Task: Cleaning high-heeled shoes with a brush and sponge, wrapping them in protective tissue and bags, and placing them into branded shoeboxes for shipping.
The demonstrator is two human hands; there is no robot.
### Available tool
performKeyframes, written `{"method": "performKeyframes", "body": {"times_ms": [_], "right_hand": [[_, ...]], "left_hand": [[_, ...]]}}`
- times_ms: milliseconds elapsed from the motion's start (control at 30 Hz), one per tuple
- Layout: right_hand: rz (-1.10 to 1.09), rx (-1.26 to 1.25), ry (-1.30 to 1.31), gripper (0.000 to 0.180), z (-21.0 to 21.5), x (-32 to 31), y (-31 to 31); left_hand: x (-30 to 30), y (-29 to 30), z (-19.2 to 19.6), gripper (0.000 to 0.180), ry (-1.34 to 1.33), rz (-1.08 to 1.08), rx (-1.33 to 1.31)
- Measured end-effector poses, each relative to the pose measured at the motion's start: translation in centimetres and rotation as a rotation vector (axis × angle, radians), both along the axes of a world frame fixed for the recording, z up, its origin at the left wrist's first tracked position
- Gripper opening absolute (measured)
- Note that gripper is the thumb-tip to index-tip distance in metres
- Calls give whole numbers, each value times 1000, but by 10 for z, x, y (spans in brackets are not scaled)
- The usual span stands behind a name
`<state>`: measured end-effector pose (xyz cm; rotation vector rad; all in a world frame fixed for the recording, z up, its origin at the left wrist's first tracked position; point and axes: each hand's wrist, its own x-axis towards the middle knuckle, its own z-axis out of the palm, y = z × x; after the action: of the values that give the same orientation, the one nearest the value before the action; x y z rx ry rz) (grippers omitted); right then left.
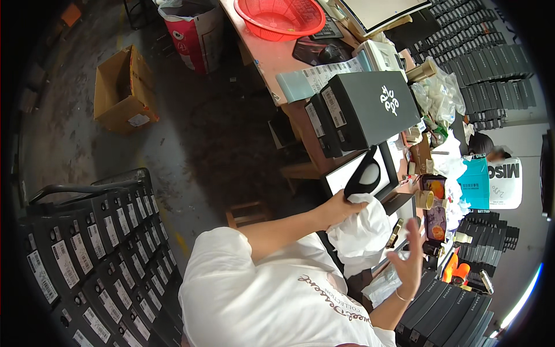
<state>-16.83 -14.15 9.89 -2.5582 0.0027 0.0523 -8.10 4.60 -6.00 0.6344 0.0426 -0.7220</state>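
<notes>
One left hand (337, 206) clamped on one black curved piece (363, 175) and one white cloth (361, 228) above one open white-lined box (361, 173); one right hand (409, 260) open, fingers spread, empty, beside one stack of black boxes (361, 110) and one red basket (279, 17).

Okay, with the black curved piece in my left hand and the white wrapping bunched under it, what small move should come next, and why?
Probably bring the open right hand over to steady the white wrapping. The left hand alone pinches the black curved piece, the wrapping hangs loose beneath it, and the right hand holds nothing.
</notes>
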Motion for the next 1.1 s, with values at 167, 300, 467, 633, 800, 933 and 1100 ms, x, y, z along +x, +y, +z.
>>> {"method": "performKeyframes", "body": {"times_ms": [167,300,467,633,800,933,1100], "right_hand": [[10,-59,81,95,-44,-2,14],[16,692,273,90,-44,-3,-20],[-63,4,342,61,-39,7,17],[175,66,477,67,-32,7,34],[293,380,546,70,-106,-44,-11],[183,665,439,91,-112,-68,-2],[13,786,450,103,-119,-100,-24]], "left_hand": [[-10,-7,-4,30,-42,-155,58],[-14,-11,-32,32,98,-172,-84],[-26,1,-13,44,149,-241,-15],[-38,-3,-27,43,-101,-353,131],[-51,1,-16,36,-62,-468,69],[-40,28,3,51,-592,-685,281],[19,63,44,35,-666,-809,341]]}}
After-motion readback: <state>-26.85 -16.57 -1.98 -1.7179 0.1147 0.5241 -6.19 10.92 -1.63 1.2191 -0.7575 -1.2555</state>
